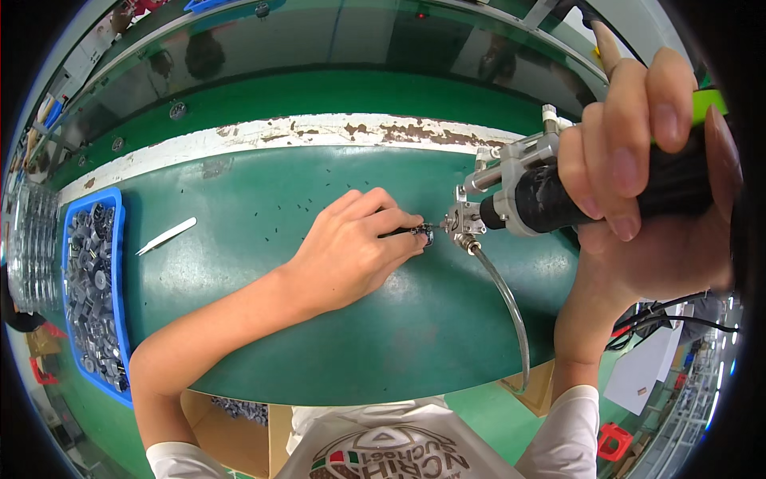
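Observation:
My right hand [630, 168] is wrapped round the black body of a power screwdriver [550, 195], held up at the right with its tip pointing left. A metal feed head [465, 222] sits at its front, and a clear hose [511, 303] curves down from there. With fingers and thumb closed, my left hand [355, 243] pinches a small dark part [427, 233] at the middle of the table. The screwdriver's tip meets this part or stops just short; I cannot tell which. My fingers cover most of the part.
A blue tray [121, 295] full of dark small parts stands at the left, with white tweezers [167, 236] beside it. Several tiny black screws [275, 231] are scattered on the green table [319, 359]. A cardboard box [231, 435] stands below the front edge.

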Demonstrator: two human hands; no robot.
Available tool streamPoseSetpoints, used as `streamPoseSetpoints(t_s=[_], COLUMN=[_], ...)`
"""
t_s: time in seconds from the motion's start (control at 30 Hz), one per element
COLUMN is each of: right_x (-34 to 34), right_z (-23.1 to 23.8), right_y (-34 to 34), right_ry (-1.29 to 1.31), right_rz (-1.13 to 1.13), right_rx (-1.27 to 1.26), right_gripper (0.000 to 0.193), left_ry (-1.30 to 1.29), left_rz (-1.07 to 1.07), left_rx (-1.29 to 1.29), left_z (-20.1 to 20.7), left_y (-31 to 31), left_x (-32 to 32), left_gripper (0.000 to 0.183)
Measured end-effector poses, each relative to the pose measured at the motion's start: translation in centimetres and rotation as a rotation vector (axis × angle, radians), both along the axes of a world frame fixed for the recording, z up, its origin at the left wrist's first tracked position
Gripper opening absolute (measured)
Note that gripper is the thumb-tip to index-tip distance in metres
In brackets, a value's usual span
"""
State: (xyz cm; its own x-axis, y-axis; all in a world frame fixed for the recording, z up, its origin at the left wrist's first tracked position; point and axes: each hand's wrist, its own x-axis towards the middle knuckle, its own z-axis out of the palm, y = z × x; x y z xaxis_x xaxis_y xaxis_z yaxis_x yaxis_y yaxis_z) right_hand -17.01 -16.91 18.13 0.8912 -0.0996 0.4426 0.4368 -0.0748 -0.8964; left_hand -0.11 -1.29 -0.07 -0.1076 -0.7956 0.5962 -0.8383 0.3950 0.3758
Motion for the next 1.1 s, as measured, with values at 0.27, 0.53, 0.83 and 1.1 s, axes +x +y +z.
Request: streamPoseSetpoints(t_s=[0.27, 0.53, 0.83, 1.1], right_x=[0.5, 1.6, 1.2, 2.0], right_z=[-0.4, -1.6, -2.1, -1.5], right_y=[1.3, 0.6, 0.2, 1.5], right_ry=[-0.032, -0.091, -0.08, -0.009], right_rz=[-0.12, -0.075, -0.059, -0.266], right_rx=[-0.005, 0.134, 0.121, 0.036], right_gripper=[0.021, 0.023, 0.027, 0.031], left_ry=[0.014, 0.018, 0.038, 0.055], left_rz=[0.006, 0.009, 0.005, 0.008], left_rx=[-0.021, -0.032, -0.008, 0.013], left_z=[-0.1, -0.2, -0.2, 0.0], left_y=[0.0, 0.0, 0.1, 0.1], left_x=[-0.1, 0.0, 0.0, 0.0], left_gripper=[0.014, 0.016, 0.015, 0.012])
